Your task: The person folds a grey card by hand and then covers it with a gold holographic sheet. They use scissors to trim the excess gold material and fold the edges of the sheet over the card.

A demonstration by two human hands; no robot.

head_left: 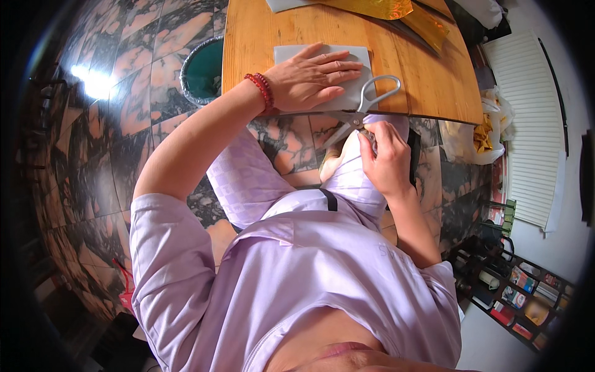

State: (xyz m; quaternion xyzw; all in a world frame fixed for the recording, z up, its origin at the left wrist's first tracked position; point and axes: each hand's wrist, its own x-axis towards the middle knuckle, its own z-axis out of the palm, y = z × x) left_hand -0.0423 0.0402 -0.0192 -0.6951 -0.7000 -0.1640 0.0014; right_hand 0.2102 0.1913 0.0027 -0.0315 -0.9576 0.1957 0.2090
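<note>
A hand presses a grey sheet on a wooden table.

The left hand (313, 77) lies flat and released on the grey sheet (347, 80) at the table (260, 37) edge. The right hand (385, 162) is clenched below the scissors (362, 108); whether it grasps them I cannot tell. Marble floor (124, 124) lies left, a white radiator (527, 124) right.

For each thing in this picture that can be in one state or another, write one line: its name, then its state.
Grey sheet: flat on the wooden table, pressed down by the left hand.
Scissors: lying at the table edge, blades slightly apart, the right hand at them.
Gold foil: crumpled, on the table's far side.
Bin: lined, open.
</note>
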